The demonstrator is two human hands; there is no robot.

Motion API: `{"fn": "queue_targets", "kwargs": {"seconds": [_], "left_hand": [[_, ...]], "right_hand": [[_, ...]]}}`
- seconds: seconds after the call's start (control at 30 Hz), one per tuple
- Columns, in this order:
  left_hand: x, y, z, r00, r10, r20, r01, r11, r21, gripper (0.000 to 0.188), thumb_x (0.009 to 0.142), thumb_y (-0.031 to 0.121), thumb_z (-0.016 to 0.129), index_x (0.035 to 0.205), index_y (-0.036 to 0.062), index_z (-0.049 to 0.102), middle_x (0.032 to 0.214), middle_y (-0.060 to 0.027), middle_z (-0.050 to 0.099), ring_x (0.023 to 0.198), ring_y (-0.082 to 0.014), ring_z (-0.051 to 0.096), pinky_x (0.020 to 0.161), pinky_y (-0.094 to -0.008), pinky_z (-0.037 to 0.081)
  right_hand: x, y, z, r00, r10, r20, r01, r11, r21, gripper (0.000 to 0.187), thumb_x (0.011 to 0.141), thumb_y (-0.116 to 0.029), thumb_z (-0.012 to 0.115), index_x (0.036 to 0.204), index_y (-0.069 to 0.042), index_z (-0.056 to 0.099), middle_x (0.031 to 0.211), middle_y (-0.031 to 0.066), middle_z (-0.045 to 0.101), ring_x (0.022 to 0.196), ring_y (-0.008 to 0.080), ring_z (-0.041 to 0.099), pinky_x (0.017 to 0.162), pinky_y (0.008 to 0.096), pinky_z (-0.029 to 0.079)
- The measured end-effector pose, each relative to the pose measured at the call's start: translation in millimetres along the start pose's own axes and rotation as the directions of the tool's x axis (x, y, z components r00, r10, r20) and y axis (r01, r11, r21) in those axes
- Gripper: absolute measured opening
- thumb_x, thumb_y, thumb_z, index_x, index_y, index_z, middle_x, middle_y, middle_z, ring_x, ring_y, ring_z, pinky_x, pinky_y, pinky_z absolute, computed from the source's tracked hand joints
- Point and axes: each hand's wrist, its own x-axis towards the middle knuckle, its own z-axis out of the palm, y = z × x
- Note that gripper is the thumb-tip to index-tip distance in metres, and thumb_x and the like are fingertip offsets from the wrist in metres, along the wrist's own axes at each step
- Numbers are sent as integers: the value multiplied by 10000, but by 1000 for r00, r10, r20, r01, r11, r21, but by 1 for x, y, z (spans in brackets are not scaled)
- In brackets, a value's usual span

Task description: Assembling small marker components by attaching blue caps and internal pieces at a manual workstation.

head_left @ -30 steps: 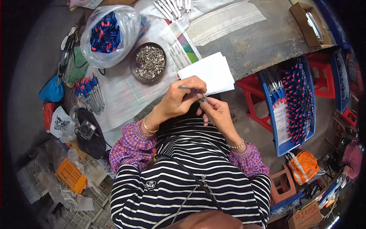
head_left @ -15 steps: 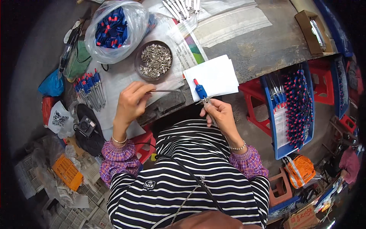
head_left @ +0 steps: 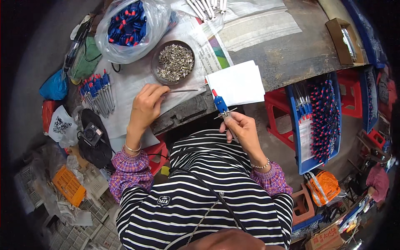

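Since everything sits around that round dark bowl point(head_left: 154, 66) of little metal bits, I'll use it as the landmark, seen from the wearer's seat. So, the blue-and-red piece point(head_left: 219, 103) is to the right of the bowl and closer to the wearer, up in front of some white sheets point(head_left: 243, 83). Right hand point(head_left: 242, 128) has it: thumb and fingers are pinched around the metal lower end, so the blue body sticks out past the fingertips on the far side. That's obviously the nearer hand.

Left hand point(head_left: 146, 106) is on the near side of the bowl and a bit left, with a thin metal rod point(head_left: 183, 90) clamped between thumb and fingers. The rod lies nearly crosswise along the bowl's near side, free end poking right, toward the piece. They're not touching, there's a visible gap, though I can't judge the depth from this angle.

As for which way the piece points: long axis runs up from the right hand, leaning a little left, so the red tip faces away from the wearer and kinda toward the bowl's right side. A skinny crossbar point(head_left: 225, 113) sits across that axis just beyond the fingers, roughly square to it.
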Motion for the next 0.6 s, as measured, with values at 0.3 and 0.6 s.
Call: {"fn": "queue_targets", "kwargs": {"seconds": [0.3, 0.6], "left_hand": [[17, 67, 2, 982, 182, -59, -190, 889, -416, 382, 653, 29, 717, 1024, 13, 625, 980, -142, 618, 927, -321, 592, 813, -375, 472], [16, 65, 22, 919, 364, 153, -250, 835, -491, 309, 681, 109, 720, 949, 6, 606, 744, -104, 569, 682, -279, 567, 603, -373, 461]], "right_hand": [[-10, -7, 13, 989, 35, 145, -39, 999, 23, 148, 914, -103, 535, 860, 21, 595, 722, 57, 641, 503, 41, 511, 462, 162, 399], [-4, -8, 3, 939, 206, 276, -199, 978, -56, 284, 891, -117, 588, 1120, 51, 583, 909, 96, 666, 677, 93, 617, 648, 200, 524]]}}
